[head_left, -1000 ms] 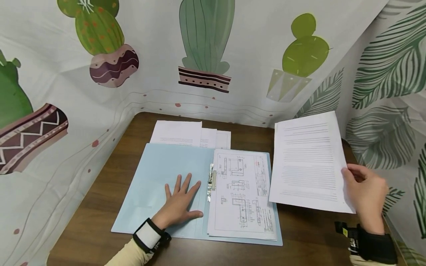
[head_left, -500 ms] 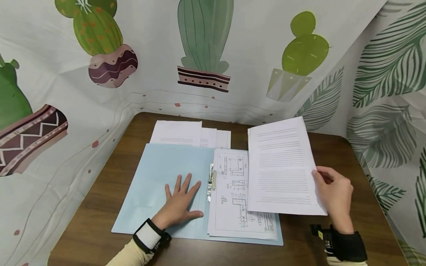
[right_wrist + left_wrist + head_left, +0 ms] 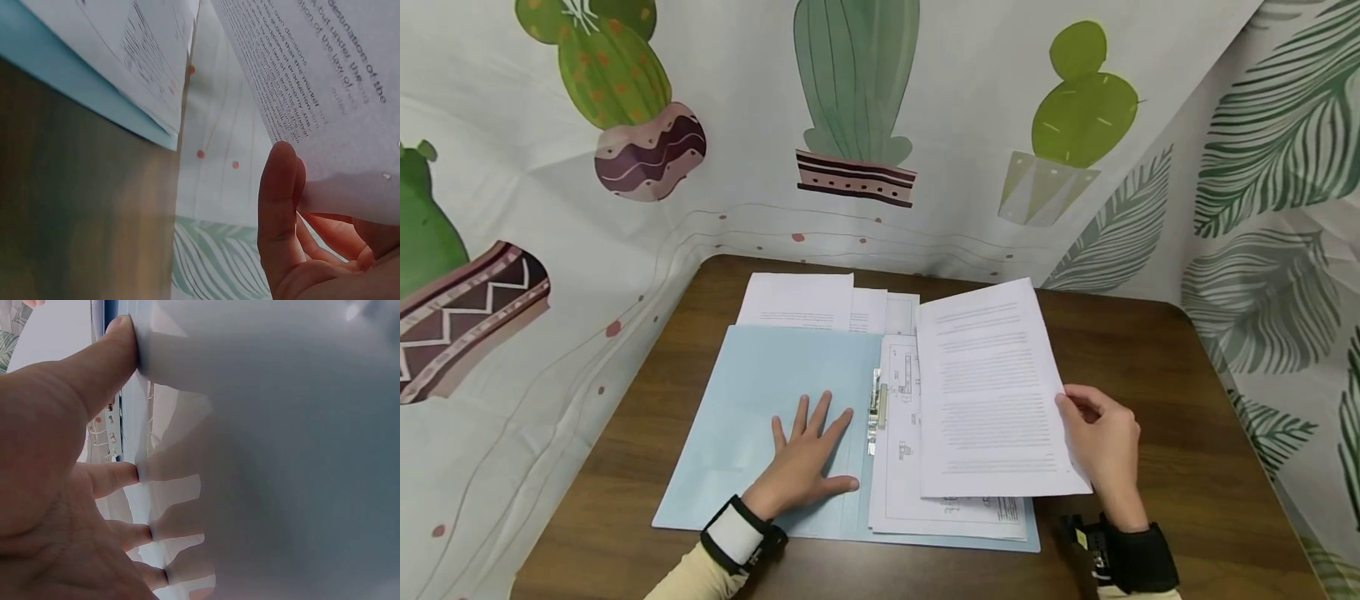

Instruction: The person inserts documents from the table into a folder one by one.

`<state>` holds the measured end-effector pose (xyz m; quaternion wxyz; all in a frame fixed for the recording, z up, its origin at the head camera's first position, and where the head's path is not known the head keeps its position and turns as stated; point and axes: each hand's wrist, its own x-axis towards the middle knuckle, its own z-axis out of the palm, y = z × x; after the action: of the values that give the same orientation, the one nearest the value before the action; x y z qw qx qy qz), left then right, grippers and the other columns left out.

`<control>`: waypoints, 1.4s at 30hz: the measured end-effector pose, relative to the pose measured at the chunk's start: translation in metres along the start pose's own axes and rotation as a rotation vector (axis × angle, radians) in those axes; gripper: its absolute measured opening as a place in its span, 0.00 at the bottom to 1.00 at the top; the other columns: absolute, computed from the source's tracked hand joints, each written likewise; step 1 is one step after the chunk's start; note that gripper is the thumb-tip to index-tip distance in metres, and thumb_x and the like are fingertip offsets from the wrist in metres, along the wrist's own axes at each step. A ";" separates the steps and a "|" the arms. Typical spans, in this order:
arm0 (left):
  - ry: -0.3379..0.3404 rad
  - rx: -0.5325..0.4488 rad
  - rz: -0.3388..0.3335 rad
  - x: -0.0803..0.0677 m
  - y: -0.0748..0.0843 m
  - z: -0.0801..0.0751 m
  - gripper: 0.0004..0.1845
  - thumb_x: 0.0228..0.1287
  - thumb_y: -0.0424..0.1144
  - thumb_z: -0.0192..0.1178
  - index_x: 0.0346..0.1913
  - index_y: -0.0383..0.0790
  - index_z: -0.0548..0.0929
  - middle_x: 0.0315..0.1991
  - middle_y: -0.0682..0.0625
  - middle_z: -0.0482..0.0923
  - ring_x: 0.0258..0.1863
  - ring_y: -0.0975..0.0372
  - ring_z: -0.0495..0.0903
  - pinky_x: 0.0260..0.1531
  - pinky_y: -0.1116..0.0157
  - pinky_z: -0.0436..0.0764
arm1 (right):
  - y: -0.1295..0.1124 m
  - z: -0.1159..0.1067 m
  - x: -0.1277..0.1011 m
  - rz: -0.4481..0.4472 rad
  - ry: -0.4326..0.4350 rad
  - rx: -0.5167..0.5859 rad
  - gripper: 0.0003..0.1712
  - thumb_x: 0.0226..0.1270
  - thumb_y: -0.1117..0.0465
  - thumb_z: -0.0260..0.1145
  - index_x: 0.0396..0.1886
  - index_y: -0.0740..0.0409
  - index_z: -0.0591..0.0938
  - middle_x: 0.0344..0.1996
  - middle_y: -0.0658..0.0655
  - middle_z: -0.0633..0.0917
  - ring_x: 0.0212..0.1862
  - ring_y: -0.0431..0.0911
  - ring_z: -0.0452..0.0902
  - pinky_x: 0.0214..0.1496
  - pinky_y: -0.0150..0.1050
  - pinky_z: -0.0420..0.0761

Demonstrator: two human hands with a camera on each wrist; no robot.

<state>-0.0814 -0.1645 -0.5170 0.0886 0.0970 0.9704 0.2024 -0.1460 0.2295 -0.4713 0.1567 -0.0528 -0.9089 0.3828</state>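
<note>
A light blue folder (image 3: 715,425) lies spread on the table, with a metal clip (image 3: 877,408) along its spine. My left hand (image 3: 808,462) rests on the folder's left cover, fingers spread and straight; in the left wrist view its fingertips touch the glossy surface. My right hand (image 3: 1103,437) pinches the right edge of a printed sheet (image 3: 992,392) between thumb and fingers, also seen in the right wrist view. The sheet hangs tilted over the folder's right side. Beneath it, a technical drawing (image 3: 898,500) lies by the clip, mostly covered.
Several white papers (image 3: 801,292) stick out from behind the folder's top left edge. The brown wooden table (image 3: 1172,367) extends to both sides. A white cloth (image 3: 737,167) printed with cacti and leaves stands behind and to the right.
My right hand has brought the printed sheet leftward from beside the folder to over the technical drawing, covering most of it. The left hand has stayed in place.
</note>
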 end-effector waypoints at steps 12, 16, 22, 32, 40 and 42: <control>0.018 0.000 0.012 0.000 0.001 -0.001 0.54 0.50 0.61 0.78 0.77 0.41 0.69 0.80 0.31 0.49 0.78 0.30 0.39 0.60 0.19 0.39 | -0.003 0.019 -0.012 0.007 -0.029 0.028 0.08 0.68 0.66 0.72 0.45 0.64 0.90 0.39 0.64 0.90 0.33 0.50 0.80 0.32 0.25 0.70; 0.012 -0.006 0.009 0.000 0.001 -0.001 0.54 0.50 0.61 0.77 0.77 0.41 0.69 0.80 0.32 0.49 0.78 0.30 0.39 0.60 0.19 0.38 | -0.004 0.023 -0.015 0.024 -0.041 0.041 0.08 0.69 0.66 0.71 0.45 0.63 0.90 0.40 0.63 0.90 0.34 0.50 0.81 0.32 0.24 0.71; 0.008 -0.006 0.008 0.000 0.001 -0.002 0.54 0.50 0.62 0.77 0.77 0.41 0.69 0.81 0.31 0.49 0.78 0.30 0.39 0.60 0.19 0.38 | -0.005 0.028 -0.020 0.035 -0.057 0.046 0.08 0.69 0.65 0.71 0.45 0.62 0.90 0.41 0.63 0.90 0.34 0.50 0.81 0.33 0.25 0.72; 0.008 -0.010 0.013 0.000 0.000 -0.001 0.53 0.50 0.61 0.78 0.76 0.41 0.69 0.80 0.31 0.49 0.78 0.30 0.40 0.60 0.18 0.39 | -0.006 0.037 -0.027 0.073 -0.096 0.067 0.09 0.70 0.64 0.70 0.46 0.62 0.90 0.41 0.62 0.90 0.35 0.50 0.82 0.35 0.26 0.74; 0.011 -0.001 0.010 0.001 -0.001 0.000 0.54 0.50 0.62 0.77 0.77 0.41 0.69 0.80 0.32 0.49 0.78 0.30 0.39 0.60 0.19 0.38 | -0.005 0.044 -0.035 0.084 -0.122 0.060 0.09 0.71 0.64 0.70 0.47 0.61 0.89 0.38 0.60 0.90 0.35 0.49 0.82 0.36 0.26 0.76; 0.012 0.001 0.010 0.001 -0.001 0.001 0.54 0.49 0.62 0.77 0.77 0.41 0.69 0.81 0.32 0.49 0.78 0.30 0.39 0.60 0.19 0.38 | -0.005 0.046 -0.037 0.086 -0.126 0.059 0.09 0.71 0.64 0.70 0.47 0.61 0.89 0.37 0.60 0.89 0.34 0.49 0.81 0.35 0.27 0.76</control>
<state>-0.0823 -0.1650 -0.5180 0.0820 0.1006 0.9705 0.2029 -0.1254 0.1872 -0.5070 0.0842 -0.0632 -0.9021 0.4185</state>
